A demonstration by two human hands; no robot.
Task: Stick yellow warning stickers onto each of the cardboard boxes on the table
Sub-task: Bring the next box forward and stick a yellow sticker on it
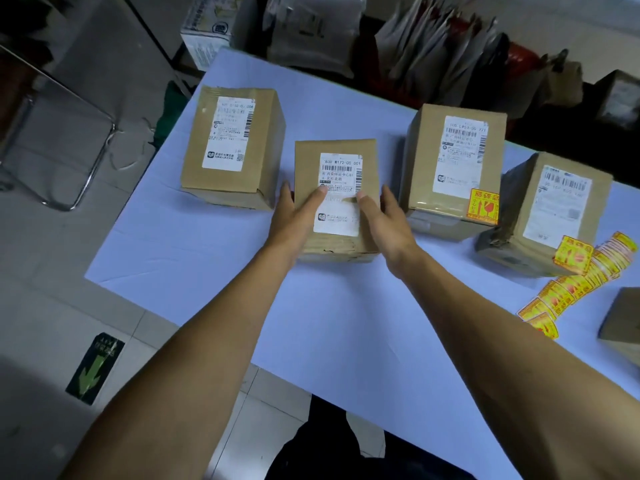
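Note:
Several cardboard boxes with white shipping labels stand on the white table (214,271). My left hand (294,216) and my right hand (384,220) grip the sides of the middle box (334,148), thumbs resting on its label. It carries no yellow sticker that I can see. The left box (266,133) also shows none. A yellow warning sticker (484,206) sits on the near right corner of the third box (426,161). Another yellow sticker (572,255) is on the rightmost box (519,209). A strip of yellow stickers (571,292) lies on the table at the right.
Part of another cardboard box (621,323) shows at the right edge. Paper bags (440,43) and parcels are piled behind the table. A metal chair frame (93,161) stands on the floor at left. A green arrow marker (95,368) is on the floor tiles.

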